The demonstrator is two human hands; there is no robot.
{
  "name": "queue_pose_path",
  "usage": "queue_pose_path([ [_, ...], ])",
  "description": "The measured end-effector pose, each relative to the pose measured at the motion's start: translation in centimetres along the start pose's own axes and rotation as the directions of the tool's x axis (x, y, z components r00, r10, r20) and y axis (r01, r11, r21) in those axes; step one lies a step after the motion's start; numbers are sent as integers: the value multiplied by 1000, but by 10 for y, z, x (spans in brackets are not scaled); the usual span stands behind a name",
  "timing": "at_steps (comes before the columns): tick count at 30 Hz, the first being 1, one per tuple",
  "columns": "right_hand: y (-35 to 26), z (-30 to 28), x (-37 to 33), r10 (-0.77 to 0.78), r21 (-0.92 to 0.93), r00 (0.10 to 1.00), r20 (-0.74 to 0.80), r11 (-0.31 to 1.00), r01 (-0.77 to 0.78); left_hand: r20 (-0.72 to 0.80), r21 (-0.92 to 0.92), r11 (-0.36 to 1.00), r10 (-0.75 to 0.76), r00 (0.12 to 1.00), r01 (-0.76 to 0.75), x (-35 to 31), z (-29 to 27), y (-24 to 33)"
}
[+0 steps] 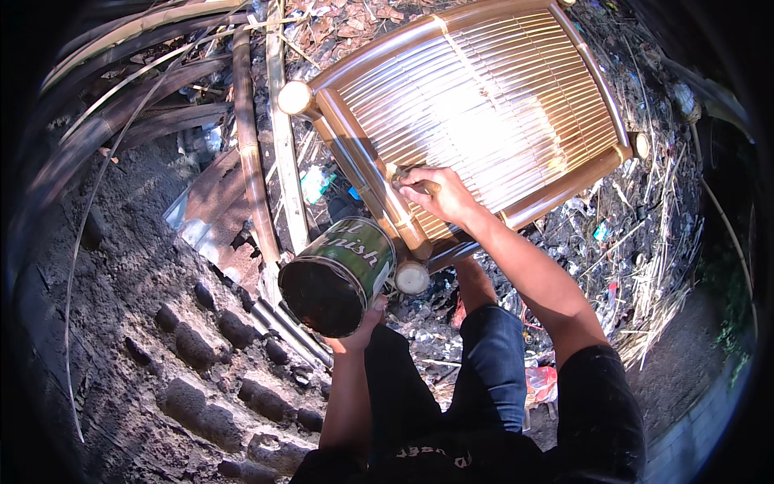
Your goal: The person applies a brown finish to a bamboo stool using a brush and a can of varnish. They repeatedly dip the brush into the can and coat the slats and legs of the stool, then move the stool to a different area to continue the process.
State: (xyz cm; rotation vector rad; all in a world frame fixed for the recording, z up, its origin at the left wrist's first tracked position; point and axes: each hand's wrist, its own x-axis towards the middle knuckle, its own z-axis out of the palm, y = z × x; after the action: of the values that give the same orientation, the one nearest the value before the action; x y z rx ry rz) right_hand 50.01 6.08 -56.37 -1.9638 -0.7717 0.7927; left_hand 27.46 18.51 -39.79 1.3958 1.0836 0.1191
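Observation:
My left hand (364, 324) is closed round the lower side of a green tin can (348, 248), tilted so that its open mouth and dark inside show. My right hand (442, 195) grips a small paintbrush (433, 188), mostly covered by the fingers. The bristle end meets the left frame of a glossy bamboo table (500, 105), close to where the slats begin. Thin bamboo slats fill the top inside thicker brown poles, and bright sunlight glares off the middle. The can stands out just beside the table's near left corner, by a pale cut pole end (412, 277).
Long bamboo poles (251, 145) lie on the ground to the left, with curved strips (145, 105) behind them. Rough grey ground with dark hollows (193, 347) spreads at lower left. Dry straw (665, 266) and scattered litter lie on the right. My legs (492, 355) are below the table.

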Motion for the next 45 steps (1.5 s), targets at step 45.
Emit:
queue_pose_path([
  [45,146,-240,-133,376,62,469,-799,828,-557,17,52,997,65,998,-66,13,46,-33],
])
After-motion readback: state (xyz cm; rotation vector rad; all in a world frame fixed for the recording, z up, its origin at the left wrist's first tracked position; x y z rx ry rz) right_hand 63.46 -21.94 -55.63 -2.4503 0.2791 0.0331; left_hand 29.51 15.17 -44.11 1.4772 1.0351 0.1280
